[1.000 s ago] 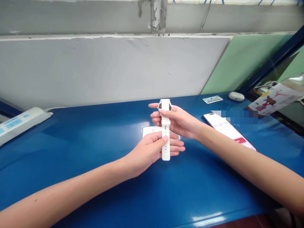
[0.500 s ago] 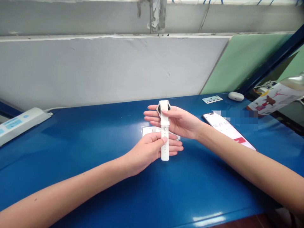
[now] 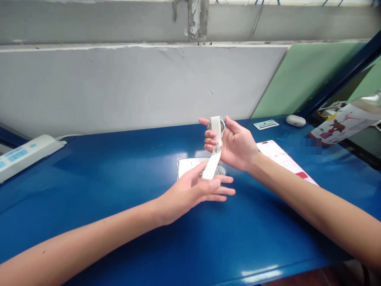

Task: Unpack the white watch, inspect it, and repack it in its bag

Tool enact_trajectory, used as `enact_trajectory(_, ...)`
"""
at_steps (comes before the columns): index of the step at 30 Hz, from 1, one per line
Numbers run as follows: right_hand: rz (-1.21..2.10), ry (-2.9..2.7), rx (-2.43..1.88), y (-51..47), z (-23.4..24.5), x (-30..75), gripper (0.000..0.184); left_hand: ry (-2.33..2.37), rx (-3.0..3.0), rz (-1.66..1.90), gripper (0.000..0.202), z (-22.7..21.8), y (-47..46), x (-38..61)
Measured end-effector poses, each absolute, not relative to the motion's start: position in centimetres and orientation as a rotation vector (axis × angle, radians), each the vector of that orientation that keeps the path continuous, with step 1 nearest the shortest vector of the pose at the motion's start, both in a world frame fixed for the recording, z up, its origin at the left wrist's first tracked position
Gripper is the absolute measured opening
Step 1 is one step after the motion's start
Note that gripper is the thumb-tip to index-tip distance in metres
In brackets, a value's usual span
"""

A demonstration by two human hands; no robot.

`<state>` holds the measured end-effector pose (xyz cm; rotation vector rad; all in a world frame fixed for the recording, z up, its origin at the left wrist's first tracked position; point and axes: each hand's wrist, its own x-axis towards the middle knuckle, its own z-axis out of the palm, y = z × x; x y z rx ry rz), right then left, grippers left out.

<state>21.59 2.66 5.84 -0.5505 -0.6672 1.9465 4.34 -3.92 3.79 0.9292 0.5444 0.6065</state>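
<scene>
A wristwatch point(image 3: 216, 129) with a white strap is held up above the blue table. My right hand point(image 3: 238, 145) has its fingers curled round the strap near the watch case, with the thumb raised off it. The loose strap end slants down toward my left hand point(image 3: 193, 188). That hand is open, its fingers stretched out to the right and apart; the strap tip overlaps its index finger, and I cannot tell whether they touch. Behind the hands lies a clear packet point(image 3: 185, 163) with white contents on the table, partly hidden.
A phone point(image 3: 287, 163) showing a timer lies beside my right forearm. Further back are a white card point(image 3: 266, 124) and a white earbud case point(image 3: 295, 120). At the far right a labelled bottle point(image 3: 345, 123) leans. A white power strip point(image 3: 29, 153) lies at the left.
My right hand has turned palm-up and curled its fingers round the watch, shifting slightly right and up. My left thumb has come off the strap, whose free end now slants left.
</scene>
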Motion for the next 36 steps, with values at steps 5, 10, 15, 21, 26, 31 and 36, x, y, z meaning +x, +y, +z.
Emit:
enact_trajectory(5,1.864,-0.667,-0.552,2.7,6.0,21.3,0.028,0.645,0.871,0.692,0.065,4.0,-3.6,4.4)
enact_trajectory(10,1.680,-0.723,-0.553,2.8,6.1,21.6,0.017,0.609,0.608,0.783,0.044,4.7,-2.8,4.1)
enact_trajectory(15,1.532,-0.860,-0.575,2.4,6.0,21.4,0.015,0.506,0.548,0.797,0.037,5.1,-2.8,3.8)
enact_trajectory(21,1.509,-1.174,-0.630,1.2,5.2,20.5,0.014,0.608,0.805,0.839,0.031,4.8,-2.6,4.2)
enact_trajectory(26,1.442,-1.278,-0.702,1.1,4.7,20.4,0.015,0.719,0.988,0.801,0.024,4.7,-2.7,4.2)
enact_trajectory(31,1.731,-1.246,-0.702,0.9,4.3,20.4,0.015,0.687,1.017,0.669,0.032,4.5,-3.2,4.2)
enact_trajectory(36,2.022,-1.119,-0.617,1.1,4.6,20.7,0.030,0.694,0.996,0.560,0.041,4.5,-3.5,4.1)
